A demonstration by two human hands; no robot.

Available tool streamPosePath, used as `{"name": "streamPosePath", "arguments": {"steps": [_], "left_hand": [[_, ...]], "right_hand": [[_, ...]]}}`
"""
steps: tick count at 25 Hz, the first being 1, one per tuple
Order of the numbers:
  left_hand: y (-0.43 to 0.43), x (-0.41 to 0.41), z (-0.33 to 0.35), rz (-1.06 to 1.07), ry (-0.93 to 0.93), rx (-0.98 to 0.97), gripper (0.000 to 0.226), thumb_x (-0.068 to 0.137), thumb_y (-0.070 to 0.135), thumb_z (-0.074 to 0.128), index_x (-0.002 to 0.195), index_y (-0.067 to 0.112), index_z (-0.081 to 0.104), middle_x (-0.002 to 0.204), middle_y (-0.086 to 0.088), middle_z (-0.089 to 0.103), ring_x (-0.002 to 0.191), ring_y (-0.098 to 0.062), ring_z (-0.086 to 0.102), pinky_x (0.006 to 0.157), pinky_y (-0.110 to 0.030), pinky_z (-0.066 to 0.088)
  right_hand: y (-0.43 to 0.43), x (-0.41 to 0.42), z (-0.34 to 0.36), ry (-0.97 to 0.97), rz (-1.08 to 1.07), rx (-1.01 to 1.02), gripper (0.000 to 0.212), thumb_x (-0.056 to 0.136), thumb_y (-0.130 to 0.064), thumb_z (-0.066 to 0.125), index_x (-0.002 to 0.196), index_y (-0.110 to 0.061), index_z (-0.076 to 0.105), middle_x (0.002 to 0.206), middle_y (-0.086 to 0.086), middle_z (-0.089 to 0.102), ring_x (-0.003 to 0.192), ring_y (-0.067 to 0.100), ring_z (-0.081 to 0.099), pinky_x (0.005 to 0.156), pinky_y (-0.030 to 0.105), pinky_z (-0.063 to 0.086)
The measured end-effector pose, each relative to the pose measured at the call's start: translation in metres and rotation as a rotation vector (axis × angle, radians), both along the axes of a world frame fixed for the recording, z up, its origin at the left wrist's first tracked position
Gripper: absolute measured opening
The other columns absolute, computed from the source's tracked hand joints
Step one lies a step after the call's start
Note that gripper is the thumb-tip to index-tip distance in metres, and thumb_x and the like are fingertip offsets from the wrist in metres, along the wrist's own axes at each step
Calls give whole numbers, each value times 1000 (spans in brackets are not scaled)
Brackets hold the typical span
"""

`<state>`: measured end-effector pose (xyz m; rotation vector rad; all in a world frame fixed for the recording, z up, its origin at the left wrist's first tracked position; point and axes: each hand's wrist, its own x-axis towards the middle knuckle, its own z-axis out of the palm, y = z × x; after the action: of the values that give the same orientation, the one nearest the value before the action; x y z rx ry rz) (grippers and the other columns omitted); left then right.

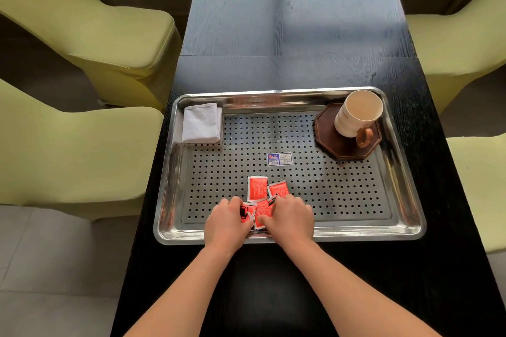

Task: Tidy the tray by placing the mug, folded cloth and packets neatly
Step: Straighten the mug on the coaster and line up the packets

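A steel perforated tray lies on the black table. A white folded cloth sits in its far left corner. In the far right corner a cream mug with a brown handle stands on a dark octagonal coaster. Several red packets lie bunched near the tray's front edge. My left hand and my right hand meet over the nearest packets, fingers curled on them from both sides. Two packets lie free just beyond my fingers.
A small blue label is stuck on the tray's middle. The black wooden table stretches away beyond the tray. Yellow-green covered chairs stand on both sides of the table.
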<state>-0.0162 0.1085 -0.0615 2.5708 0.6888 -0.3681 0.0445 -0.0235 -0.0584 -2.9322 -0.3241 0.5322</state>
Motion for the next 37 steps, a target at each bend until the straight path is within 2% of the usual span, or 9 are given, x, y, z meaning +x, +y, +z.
{"name": "streamPosePath", "arguments": {"steps": [3,5,8,12,16,22,27,33,37], "left_hand": [[0,1,1,8,19,-7,37,84,43,68,114,24,58,99,2,57,91,-17,57,71,-30,46],[1,2,1,12,17,11,36,84,45,67,113,24,59,99,2,57,91,-17,57,72,-31,48],[3,1,-1,-4,1,35,36,86,46,64,113,23,59,99,2,54,92,-16,54,73,-30,49],[1,0,-4,-3,-2,14,36,86,44,65,115,23,58,100,3,53,92,-16,54,72,-29,48],[-3,0,-3,5,-3,-11,34,87,44,65,114,25,59,101,3,54,93,-16,55,73,-30,51],[-3,-3,-3,12,9,-1,36,85,43,66,116,26,57,101,4,56,91,-15,56,71,-29,50],[-4,-2,-2,10,25,1,37,86,46,65,116,26,56,104,3,58,93,-16,57,75,-32,53],[-2,-1,-1,23,14,-12,35,86,47,66,114,27,56,101,4,57,91,-14,57,71,-28,49],[0,0,1,51,32,-65,36,85,43,68,115,27,58,101,4,58,90,-14,57,70,-28,47]], "right_hand": [[10,-2,3,74,-73,86,27,83,-48,66,88,-22,70,94,-3,69,93,20,62,82,36,47],[8,-4,9,115,-161,235,26,88,-46,63,76,-23,65,84,-4,67,82,19,63,70,33,49],[-15,4,19,20,-233,404,33,88,-35,68,65,-25,46,64,-8,56,58,12,53,49,26,33],[-52,15,21,-136,-39,287,24,83,-11,68,72,-18,48,74,-5,47,58,17,45,49,26,30],[-51,6,8,82,65,172,22,84,-29,68,74,-22,50,77,-8,48,69,16,52,56,29,38],[-28,39,5,-26,-41,147,27,93,-46,60,104,-22,65,99,-3,63,100,20,55,75,35,51],[-5,49,-4,11,-48,7,33,86,-46,70,99,-19,55,98,2,67,97,25,60,75,37,52],[-9,63,-4,253,-308,280,18,85,-32,74,95,-22,63,94,-3,71,87,18,66,73,34,54],[-22,61,10,318,-454,626,21,79,-29,82,81,-20,63,81,-2,70,79,18,71,72,41,58]]}}
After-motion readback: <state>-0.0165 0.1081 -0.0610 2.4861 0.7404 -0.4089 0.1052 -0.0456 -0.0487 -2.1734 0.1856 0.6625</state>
